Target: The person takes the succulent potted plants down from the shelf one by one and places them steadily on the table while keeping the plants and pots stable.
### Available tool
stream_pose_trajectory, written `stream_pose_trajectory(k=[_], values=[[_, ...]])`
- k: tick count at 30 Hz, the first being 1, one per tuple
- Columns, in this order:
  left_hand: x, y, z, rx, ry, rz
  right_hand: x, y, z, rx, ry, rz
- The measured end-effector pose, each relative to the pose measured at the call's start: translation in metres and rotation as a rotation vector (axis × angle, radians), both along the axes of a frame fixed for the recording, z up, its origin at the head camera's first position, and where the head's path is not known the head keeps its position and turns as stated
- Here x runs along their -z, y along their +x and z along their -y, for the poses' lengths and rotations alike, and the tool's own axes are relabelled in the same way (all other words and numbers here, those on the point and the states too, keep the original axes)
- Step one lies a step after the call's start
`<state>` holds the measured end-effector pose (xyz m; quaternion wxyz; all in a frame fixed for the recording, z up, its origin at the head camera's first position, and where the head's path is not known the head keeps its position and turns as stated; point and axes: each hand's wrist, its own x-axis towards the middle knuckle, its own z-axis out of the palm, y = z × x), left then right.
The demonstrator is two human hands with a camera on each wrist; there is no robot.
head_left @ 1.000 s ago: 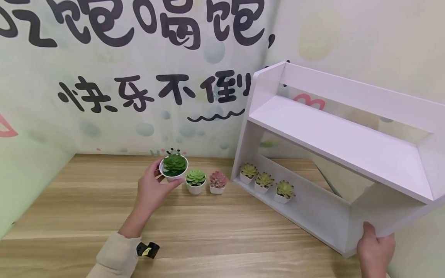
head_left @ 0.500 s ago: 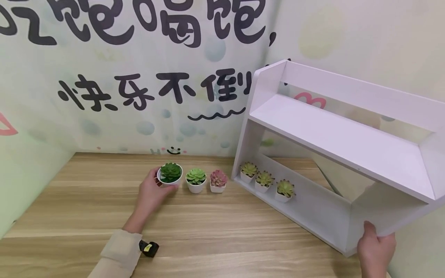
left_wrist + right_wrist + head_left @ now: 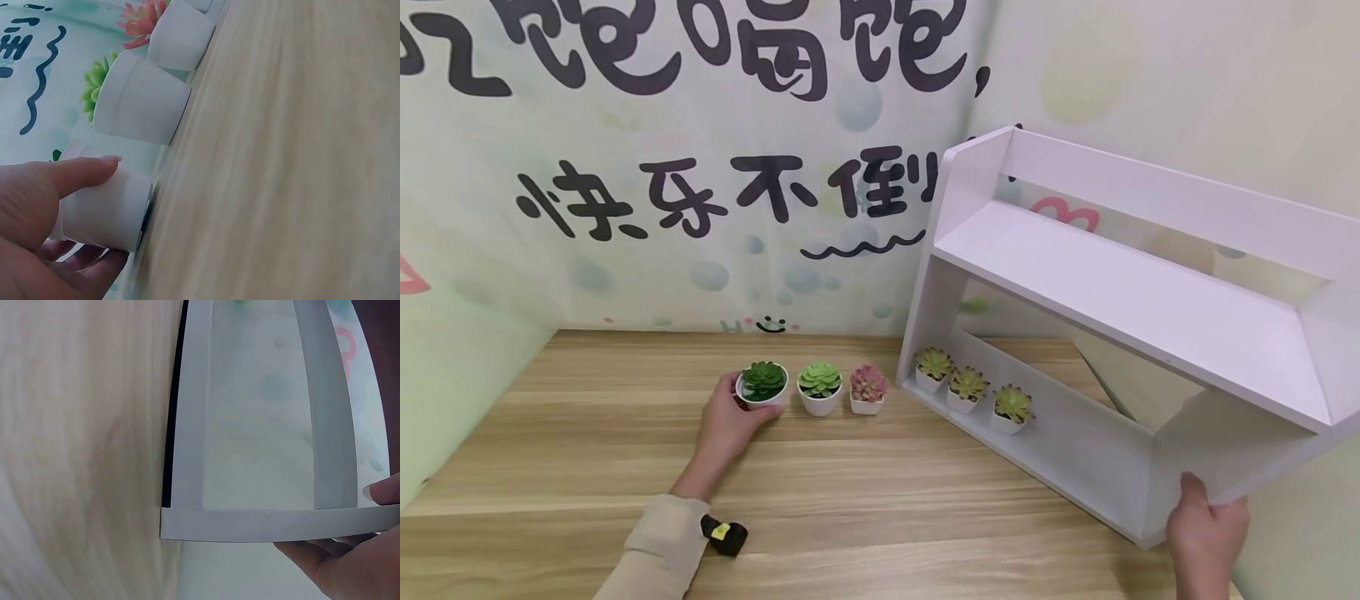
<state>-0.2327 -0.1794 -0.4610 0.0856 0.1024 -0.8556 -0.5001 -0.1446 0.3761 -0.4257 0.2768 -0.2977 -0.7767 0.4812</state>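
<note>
My left hand (image 3: 727, 421) holds a dark green potted succulent (image 3: 763, 380) by its round white pot, thumb in front and fingers behind. In the left wrist view the white pot (image 3: 106, 209) has its base right at the tabletop. Just right of it stand a light green succulent (image 3: 820, 382) in a round pot and a pink succulent (image 3: 868, 385) in a squarish one. My right hand (image 3: 1208, 529) grips the right side panel of a white two-tier shelf (image 3: 1135, 287). The right wrist view has the thumb on one side of that panel (image 3: 275, 525), fingers on the other.
Three small yellow-green succulents (image 3: 967, 386) stand in a row on the left part of the shelf's lower board. The shelf sits angled on the wood-grain table (image 3: 820, 508). Behind rises a printed wall (image 3: 647, 283) with dark lettering.
My left hand has lowered the dark green succulent to the tabletop, slightly leftward, in line with the two other pots. My right hand keeps its grip on the shelf.
</note>
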Motion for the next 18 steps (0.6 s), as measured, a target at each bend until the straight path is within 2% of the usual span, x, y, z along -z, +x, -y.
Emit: stream_pose_trajectory(k=[10, 18], values=[[0.0077, -0.0005, -0.001, 0.028, 0.04, -0.006, -0.002, -0.0001, -0.0008, -0.013, 0.005, 0.009], [0.0058, 0.0056, 0.0005, 0.071, 0.136, -0.023, -0.0017, 0.0002, -0.0004, -0.012, -0.026, -0.006]])
